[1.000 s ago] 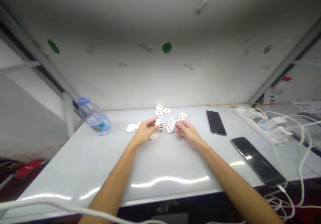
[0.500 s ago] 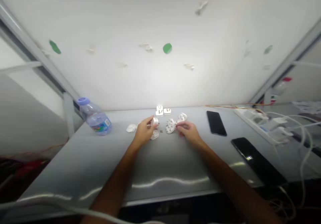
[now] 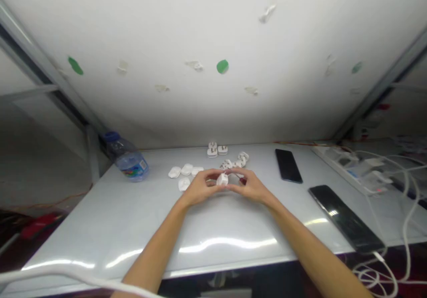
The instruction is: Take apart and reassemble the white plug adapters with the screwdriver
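My left hand (image 3: 199,189) and my right hand (image 3: 251,186) meet over the middle of the white table (image 3: 100,227). Both pinch one small white plug part (image 3: 222,179) between their fingertips, just above the tabletop. Something small and red shows by my right fingers; I cannot make it out. Behind my hands lies a cluster of white plug parts (image 3: 237,161), with two more plug pieces (image 3: 216,149) near the wall. To the left, several white oval covers (image 3: 186,172) lie in a loose group.
A clear water bottle (image 3: 127,157) with a blue cap lies at the back left. Two black phones (image 3: 288,165) (image 3: 345,217) rest on the right. A white power strip (image 3: 350,166) with chargers and white cables (image 3: 405,227) fills the far right. A white wall (image 3: 213,44) backs the table.
My hands were apart, each among the parts; they have come together nearer to me on one white plug part. The white covers at the left now lie uncovered.
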Action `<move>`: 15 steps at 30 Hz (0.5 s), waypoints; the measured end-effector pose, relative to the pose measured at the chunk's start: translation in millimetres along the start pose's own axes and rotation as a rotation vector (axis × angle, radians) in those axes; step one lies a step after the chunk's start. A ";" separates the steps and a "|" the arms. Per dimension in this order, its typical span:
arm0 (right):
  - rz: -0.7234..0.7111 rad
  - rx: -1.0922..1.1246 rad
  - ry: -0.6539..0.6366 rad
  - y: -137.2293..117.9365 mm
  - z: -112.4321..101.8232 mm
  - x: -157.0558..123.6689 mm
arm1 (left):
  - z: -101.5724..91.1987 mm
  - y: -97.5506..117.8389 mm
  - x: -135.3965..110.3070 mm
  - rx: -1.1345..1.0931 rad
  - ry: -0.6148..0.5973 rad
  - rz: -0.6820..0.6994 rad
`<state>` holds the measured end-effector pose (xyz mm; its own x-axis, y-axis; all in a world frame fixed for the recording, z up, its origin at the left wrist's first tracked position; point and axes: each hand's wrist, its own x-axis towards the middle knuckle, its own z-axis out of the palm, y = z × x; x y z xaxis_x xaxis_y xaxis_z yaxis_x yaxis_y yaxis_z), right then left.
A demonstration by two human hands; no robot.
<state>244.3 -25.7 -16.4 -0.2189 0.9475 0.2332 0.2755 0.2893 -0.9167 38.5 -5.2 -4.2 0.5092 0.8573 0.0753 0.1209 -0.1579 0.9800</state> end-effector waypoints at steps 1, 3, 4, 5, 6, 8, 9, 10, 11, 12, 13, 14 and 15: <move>-0.003 -0.009 -0.031 -0.6 1.2 -1.0 | -0.1 0.1 -1.4 0.008 0.008 -0.003; -0.005 -0.023 -0.056 -0.8 3.0 -1.6 | -0.5 0.3 -3.3 0.022 0.018 -0.019; -0.008 -0.025 -0.051 -0.5 3.4 -1.6 | -0.4 0.5 -3.7 0.022 0.016 -0.025; -0.012 -0.024 -0.040 0.1 3.7 -1.5 | 0.0 0.6 -3.9 0.019 0.014 -0.026; -0.018 -0.020 -0.030 1.0 3.7 -1.3 | 0.7 0.5 -3.9 0.018 0.012 -0.022; -0.032 -0.017 -0.035 3.0 3.5 -1.1 | 2.6 -0.5 -3.5 0.014 0.019 -0.010; -0.034 -0.021 -0.041 4.2 3.3 -1.0 | 3.5 -1.5 -3.1 0.008 0.028 -0.006; -0.033 -0.030 -0.046 5.3 3.2 -0.8 | 4.3 -2.8 -2.6 0.003 0.040 -0.005; -0.030 -0.041 -0.045 6.4 3.0 -0.6 | 4.9 -4.3 -2.0 0.001 0.047 -0.006; -0.030 -0.051 -0.043 7.2 2.8 -0.4 | 5.1 -5.9 -1.3 0.004 0.051 -0.007; -0.035 -0.056 -0.039 7.9 2.6 -0.1 | 5.1 -7.5 -0.6 0.012 0.052 -0.008; -0.044 -0.058 -0.035 8.4 2.4 0.1 | 5.0 -9.0 0.1 0.025 0.060 -0.008; -0.062 -0.062 -0.034 8.7 2.0 0.4 | 4.8 -10.2 0.7 0.045 0.075 -0.008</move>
<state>244.7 -23.1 -24.9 -0.2688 0.9227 0.2763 0.3178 0.3558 -0.8788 41.7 -5.3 -15.0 0.4432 0.8926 0.0826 0.1634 -0.1711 0.9716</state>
